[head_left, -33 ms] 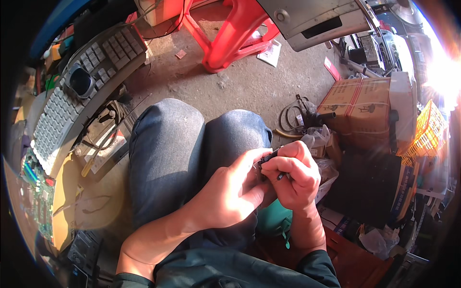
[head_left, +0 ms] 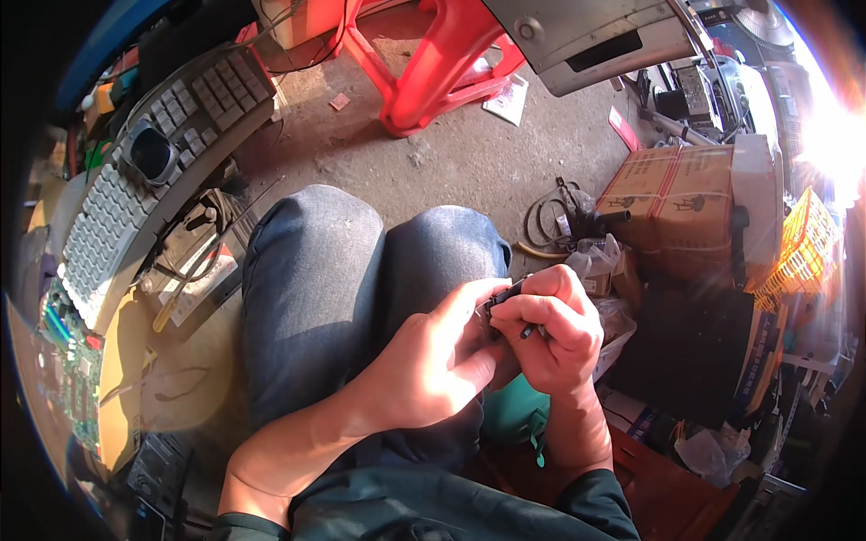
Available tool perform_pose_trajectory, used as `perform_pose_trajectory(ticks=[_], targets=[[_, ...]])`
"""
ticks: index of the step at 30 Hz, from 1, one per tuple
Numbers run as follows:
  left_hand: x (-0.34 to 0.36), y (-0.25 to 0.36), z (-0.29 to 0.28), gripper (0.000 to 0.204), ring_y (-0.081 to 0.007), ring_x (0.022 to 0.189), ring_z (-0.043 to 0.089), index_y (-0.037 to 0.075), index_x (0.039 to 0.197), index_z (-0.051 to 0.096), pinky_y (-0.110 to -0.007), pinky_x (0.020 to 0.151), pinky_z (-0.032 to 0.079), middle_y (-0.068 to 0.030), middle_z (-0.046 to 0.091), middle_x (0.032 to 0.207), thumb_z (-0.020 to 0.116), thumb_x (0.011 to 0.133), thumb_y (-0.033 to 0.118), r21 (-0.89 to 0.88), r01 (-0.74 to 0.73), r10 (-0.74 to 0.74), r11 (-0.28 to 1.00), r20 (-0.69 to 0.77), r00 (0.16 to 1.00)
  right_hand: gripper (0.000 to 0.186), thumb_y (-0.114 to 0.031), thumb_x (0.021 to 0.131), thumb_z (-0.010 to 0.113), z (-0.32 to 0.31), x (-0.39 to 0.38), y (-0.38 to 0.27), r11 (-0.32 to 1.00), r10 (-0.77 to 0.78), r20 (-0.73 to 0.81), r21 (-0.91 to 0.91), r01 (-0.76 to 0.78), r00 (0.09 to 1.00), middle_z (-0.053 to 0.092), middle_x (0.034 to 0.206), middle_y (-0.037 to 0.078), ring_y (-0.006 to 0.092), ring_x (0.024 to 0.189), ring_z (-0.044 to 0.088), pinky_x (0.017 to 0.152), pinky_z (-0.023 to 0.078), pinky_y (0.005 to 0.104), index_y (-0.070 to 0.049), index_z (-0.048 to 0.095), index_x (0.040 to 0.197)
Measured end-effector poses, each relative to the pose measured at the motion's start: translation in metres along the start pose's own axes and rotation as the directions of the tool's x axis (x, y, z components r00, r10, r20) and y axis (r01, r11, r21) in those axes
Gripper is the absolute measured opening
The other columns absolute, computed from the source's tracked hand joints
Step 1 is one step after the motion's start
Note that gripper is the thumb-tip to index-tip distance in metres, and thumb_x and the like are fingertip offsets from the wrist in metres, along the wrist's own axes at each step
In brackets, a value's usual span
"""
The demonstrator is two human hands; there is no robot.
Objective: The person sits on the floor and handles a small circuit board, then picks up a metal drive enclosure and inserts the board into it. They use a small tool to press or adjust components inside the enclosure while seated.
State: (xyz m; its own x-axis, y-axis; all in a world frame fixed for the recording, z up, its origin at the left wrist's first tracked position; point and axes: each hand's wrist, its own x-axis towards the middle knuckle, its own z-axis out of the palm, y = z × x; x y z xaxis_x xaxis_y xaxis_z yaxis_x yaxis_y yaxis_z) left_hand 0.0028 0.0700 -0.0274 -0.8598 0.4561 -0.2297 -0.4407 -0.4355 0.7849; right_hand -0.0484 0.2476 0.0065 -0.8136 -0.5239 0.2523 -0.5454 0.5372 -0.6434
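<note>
Head view. Item: small dark part (head_left: pixel 502 298), pinched between both hands above the person's knees in blue jeans (head_left: pixel 361 270). Left hand (head_left: pixel 433 361) was closed against it, thumb pressing its near side. Right hand (head_left: pixel 555 329) was curled round it, fingers folded over the top; much of the part was hidden. Surroundings: grey keyboard panel (head_left: pixel 135 207) at left, red plastic stool (head_left: pixel 433 63) ahead, cardboard box (head_left: pixel 686 198) at right, green circuit board (head_left: pixel 77 379) at far left.

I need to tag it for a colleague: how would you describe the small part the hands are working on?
Above the right knee, both hands meet. Pinched between the left hand and right hand is a small black part, the only dark piece held off the floor.
</note>
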Motion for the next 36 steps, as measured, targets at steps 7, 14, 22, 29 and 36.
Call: perform_pose_trajectory(ticks=[7,14,22,29,36], targets=[[-0.001,-0.001,0.0,0.06,-0.0145,0.115,0.058,0.0,0.146,0.035,-0.031,0.099,0.046,-0.0109,0.061,0.123,0.056,0.091,-0.01,-0.065,0.031,-0.032,0.997,-0.008,0.999,0.027,0.003,0.069,0.074,-0.011,0.003,-0.008,0.998,0.06,0.017,0.029,-0.061,0.998,0.063,0.082,0.007,0.0211,0.073,0.06,0.069,0.048,0.0319,-0.004,0.072,0.095],[0.002,-0.002,0.003,0.053,-0.0156,0.117,0.058,-0.003,0.145,0.035,-0.032,0.099,0.047,-0.0125,0.059,0.13,0.055,0.096,-0.003,-0.182,-0.041,0.037,0.982,-0.028,0.999,0.025,0.0,0.079,0.061,-0.034,-0.003,-0.02,0.997,-0.052,-0.19,-0.069,0.039,0.98,0.058,0.084,0.011,0.0209,0.073,0.053,0.068,0.046,0.0335,0.001,0.071,0.102],[0.002,-0.002,0.003,0.051,-0.0151,0.112,0.06,-0.004,0.144,0.035,-0.031,0.097,0.048,-0.0139,0.06,0.127,0.055,0.098,-0.001,-0.124,-0.017,0.013,0.992,-0.036,0.999,0.029,0.011,0.075,0.07,-0.025,-0.011,-0.021,0.993,0.007,-0.064,0.115,0.0,0.998,0.067,0.08,0.013,0.0257,0.069,0.064,0.065,0.052,0.0343,0.001,0.065,0.101],[0.001,-0.003,0.002,0.051,-0.0132,0.11,0.059,-0.004,0.145,0.034,-0.028,0.094,0.048,-0.0121,0.061,0.124,0.054,0.098,-0.002,-0.118,-0.012,0.008,0.993,-0.033,0.999,0.028,0.008,0.075,0.074,-0.02,-0.007,-0.019,0.995,-0.026,-0.006,0.098,0.027,1.0,0.069,0.084,0.014,0.0273,0.071,0.067,0.066,0.053,0.0342,0.001,0.065,0.101],[0.001,-0.005,0.002,0.051,-0.0083,0.101,0.058,-0.003,0.145,0.034,-0.024,0.087,0.048,-0.0085,0.061,0.117,0.053,0.098,-0.004,-0.076,-0.026,0.024,0.997,-0.032,0.999,0.026,0.007,0.076,0.074,-0.017,-0.006,-0.019,0.995,-0.021,-0.006,0.099,0.021,1.0,0.069,0.084,0.014,0.0276,0.072,0.068,0.067,0.053,0.034,0.001,0.065,0.1]])
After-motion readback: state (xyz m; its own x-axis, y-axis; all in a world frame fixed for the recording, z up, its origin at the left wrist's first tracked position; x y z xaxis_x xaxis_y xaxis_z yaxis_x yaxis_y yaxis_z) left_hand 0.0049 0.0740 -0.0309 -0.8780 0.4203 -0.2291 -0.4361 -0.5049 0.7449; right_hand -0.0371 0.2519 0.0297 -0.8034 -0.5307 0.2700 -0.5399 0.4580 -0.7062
